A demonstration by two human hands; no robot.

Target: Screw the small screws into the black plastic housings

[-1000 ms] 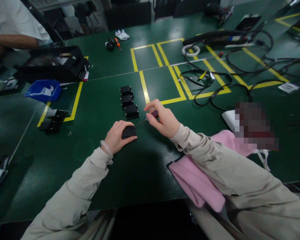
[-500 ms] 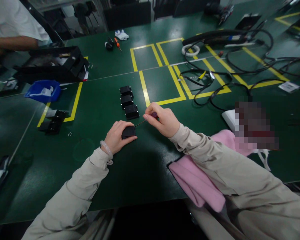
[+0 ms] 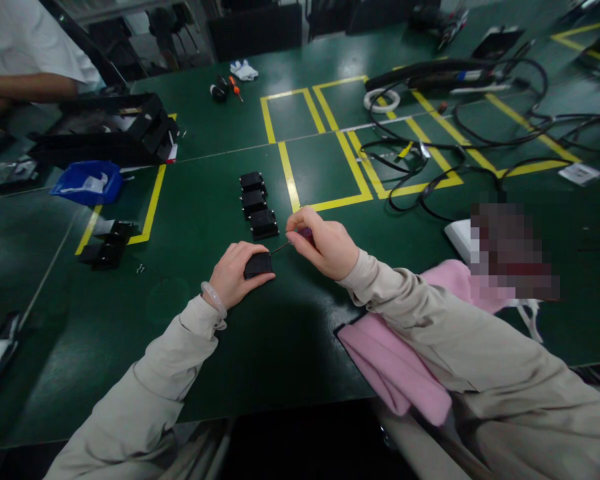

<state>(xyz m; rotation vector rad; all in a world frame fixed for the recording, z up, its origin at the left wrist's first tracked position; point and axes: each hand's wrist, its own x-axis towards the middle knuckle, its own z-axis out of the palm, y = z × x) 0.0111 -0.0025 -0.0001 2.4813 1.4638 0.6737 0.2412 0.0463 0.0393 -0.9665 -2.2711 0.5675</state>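
Note:
My left hand point(image 3: 235, 275) grips a small black block-shaped part point(image 3: 258, 265) low over the green table, thumb on the near side and fingers on the far side. In my right hand point(image 3: 329, 245) is a screwdriver point(image 3: 306, 234) with a dark red handle, pinched between thumb and fingers. Its thin shaft slants down to the left, and the tip meets the part's right upper corner. Just beyond stands a row of several similar black parts point(image 3: 253, 201) with shiny screws at their sides.
Left, more black parts point(image 3: 103, 252), loose screws point(image 3: 140, 269), a blue bin point(image 3: 87, 182) and a black tray point(image 3: 105, 143). Black cables point(image 3: 425, 147) sprawl across the right. A pink cloth point(image 3: 395, 373) lies under my right forearm. A co-worker's arm point(image 3: 30, 87) rests at the far left.
My right hand has shifted very slightly to the left and turned a little with the screwdriver. My left hand and the black part stay practically where they were.

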